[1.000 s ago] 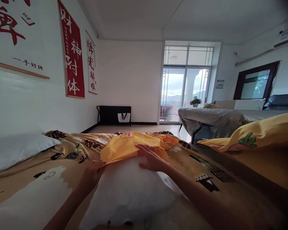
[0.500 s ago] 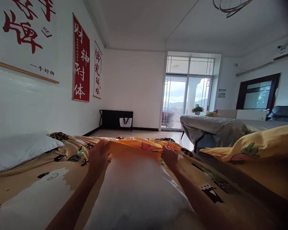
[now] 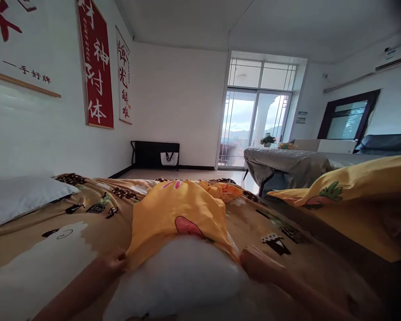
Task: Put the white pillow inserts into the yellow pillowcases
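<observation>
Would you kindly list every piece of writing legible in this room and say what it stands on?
"神附体": white characters on the red hanging wall scroll; its top character is cut off.
"一手好牌": small red characters on the white wall banner with wooden rail.
White narrow scroll: red characters, too blurred.
Small wall notice by the door: too small.

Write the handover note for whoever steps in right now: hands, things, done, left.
Left hand: gripping the left edge of the yellow pillowcase.
Right hand: at the pillowcase's right edge; grip is blurred, cannot tell.
Things: white pillow lies on the patterned blanket, its far part inside the pillowcase. A second white pillow lies at left, a covered yellow pillow at right.
Done: pillowcase covers roughly the far half of the pillow.
Left: near half is bare; likely pull the case toward the near end.
</observation>
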`<move>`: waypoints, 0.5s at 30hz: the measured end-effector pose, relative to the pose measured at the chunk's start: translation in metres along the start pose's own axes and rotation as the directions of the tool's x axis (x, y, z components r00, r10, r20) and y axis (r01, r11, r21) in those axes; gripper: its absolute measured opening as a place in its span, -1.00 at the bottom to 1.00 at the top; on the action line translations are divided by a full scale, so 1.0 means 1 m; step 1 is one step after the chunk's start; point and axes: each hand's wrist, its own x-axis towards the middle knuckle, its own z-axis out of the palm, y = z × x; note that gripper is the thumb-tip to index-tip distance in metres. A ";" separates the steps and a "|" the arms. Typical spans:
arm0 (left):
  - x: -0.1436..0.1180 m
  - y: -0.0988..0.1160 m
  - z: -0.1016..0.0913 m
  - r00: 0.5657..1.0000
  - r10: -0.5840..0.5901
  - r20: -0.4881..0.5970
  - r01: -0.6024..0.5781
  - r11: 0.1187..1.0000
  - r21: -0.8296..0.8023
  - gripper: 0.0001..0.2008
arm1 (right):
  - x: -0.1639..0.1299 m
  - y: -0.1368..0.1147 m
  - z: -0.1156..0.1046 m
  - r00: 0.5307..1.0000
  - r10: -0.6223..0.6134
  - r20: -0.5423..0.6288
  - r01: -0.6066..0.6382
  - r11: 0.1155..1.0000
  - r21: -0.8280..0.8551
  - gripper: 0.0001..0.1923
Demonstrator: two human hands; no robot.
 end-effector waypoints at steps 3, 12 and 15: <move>-0.004 0.005 -0.005 1.000 0.014 -0.002 -0.014 0.999 0.031 -0.73 | -0.017 0.005 0.010 1.000 0.013 0.025 -0.015 0.999 0.050 -0.68; 0.033 0.033 -0.045 0.938 0.029 -0.344 -0.090 0.983 -0.162 -0.86 | 0.031 -0.011 -0.056 0.899 0.155 -0.409 -0.087 0.980 0.180 -0.62; 0.041 0.048 -0.035 0.987 0.089 -0.134 -0.106 0.986 -0.129 -0.75 | 0.064 -0.039 -0.035 0.934 0.210 -0.288 -0.188 0.977 0.102 -0.62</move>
